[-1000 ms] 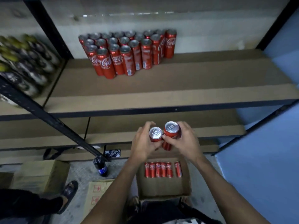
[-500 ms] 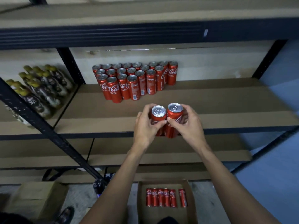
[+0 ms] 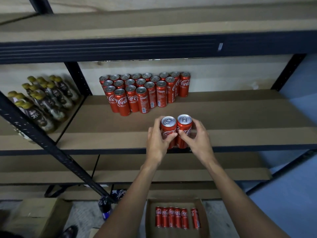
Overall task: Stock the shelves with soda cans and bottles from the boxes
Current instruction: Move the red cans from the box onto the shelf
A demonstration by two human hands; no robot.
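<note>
Red cans [image 3: 175, 131] with white script, brown shelf [image 3: 240, 117], blue wall [image 3: 300, 186].

Can't tell if the held cans [image 3: 167, 131] actually sit on the shelf [image 3: 240, 117], their bases are covered. Bottles [image 3: 46, 100] on the left are blurry, labels unreadable. Box [image 3: 204, 219] is cropped at the bottom.

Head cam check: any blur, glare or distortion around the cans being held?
Head view: dim, even light; held cans sharp, mild glare on their lids; bottles at left edge smeared and stretched; shelf posts splay outward, wide-angle distortion.
</note>
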